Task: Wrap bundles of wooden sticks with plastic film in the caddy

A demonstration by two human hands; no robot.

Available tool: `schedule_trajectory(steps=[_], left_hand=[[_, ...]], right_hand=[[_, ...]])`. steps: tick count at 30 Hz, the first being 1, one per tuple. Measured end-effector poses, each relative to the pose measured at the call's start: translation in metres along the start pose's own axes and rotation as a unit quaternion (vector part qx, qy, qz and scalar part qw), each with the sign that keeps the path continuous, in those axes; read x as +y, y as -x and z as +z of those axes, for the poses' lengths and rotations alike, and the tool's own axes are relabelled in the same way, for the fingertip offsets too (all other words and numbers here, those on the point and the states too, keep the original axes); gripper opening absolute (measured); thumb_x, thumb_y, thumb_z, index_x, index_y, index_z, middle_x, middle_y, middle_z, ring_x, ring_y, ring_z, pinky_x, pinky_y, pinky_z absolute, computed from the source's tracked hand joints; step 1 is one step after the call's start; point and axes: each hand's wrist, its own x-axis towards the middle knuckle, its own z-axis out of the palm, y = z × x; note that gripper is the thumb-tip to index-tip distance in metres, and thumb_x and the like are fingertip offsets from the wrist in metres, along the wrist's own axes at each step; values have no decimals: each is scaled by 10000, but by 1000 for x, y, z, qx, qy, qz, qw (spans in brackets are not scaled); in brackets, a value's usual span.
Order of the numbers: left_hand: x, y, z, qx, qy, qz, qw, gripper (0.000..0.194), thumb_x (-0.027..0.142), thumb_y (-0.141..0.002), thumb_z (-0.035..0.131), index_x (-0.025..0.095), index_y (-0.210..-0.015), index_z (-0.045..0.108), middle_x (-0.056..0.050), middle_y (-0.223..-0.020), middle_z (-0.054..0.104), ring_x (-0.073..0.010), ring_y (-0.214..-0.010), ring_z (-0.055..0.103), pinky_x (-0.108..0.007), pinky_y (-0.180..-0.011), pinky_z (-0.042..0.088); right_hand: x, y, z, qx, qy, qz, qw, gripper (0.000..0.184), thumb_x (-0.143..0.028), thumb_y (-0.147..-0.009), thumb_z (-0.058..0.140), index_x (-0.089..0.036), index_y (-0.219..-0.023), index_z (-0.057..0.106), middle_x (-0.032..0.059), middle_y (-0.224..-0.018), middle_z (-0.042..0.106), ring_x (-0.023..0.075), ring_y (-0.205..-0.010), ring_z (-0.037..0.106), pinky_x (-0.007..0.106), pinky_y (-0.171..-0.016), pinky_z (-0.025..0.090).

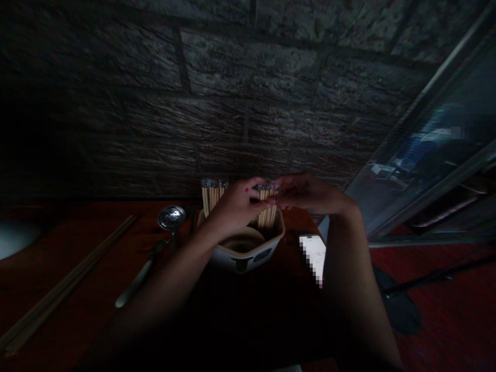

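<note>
A bundle of wooden chopsticks (pixel 265 217) stands upright at the right end of a light-coloured caddy (pixel 248 261), with clear wrap over the top ends. My left hand (pixel 235 207) reaches across the caddy, thumb and fingers closed around the upper left side of this bundle. From the right, my right hand (pixel 306 194) pinches the same bundle near its wrapped tops. Behind my left hand, more wrapped chopsticks (pixel 210 197) stand in the caddy's left end. A round hollow (pixel 244 238) shows in its middle. Dim light hides finer details of my fingertips.
Left of the caddy lie a metal ladle (pixel 171 217), a pale-handled utensil (pixel 135 283) and long wooden sticks (pixel 70 281) on the brown table (pixel 96 237). A lit phone (pixel 315 253) lies to the right. A stone wall (pixel 248 103) rises behind; glass panels (pixel 422 150) stand at right.
</note>
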Motion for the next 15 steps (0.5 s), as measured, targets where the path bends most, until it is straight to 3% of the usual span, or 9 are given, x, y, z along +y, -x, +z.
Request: schedule_trajectory(steps=[5,15], left_hand=[[0,0,0,-4,36,-30,999,415,241,-773,702,138,-1164,606,-115,-961,734,-245,-880,714,-278,-613,554],[12,-1,-4,-13,103,-99,990,428,112,-787,675,130,-1202,571,-87,-892,725,-188,-716,696,-266,-517,568]], right_hand=[[2,-2,0,5,-3,5,1000,306,-438,-757,727,-172,-907,703,15,-803,689,117,-709,600,239,-665,472],[5,-1,-4,21,30,6,999,304,-443,-768,714,-164,-886,716,7,-730,657,104,-645,567,223,-608,458]])
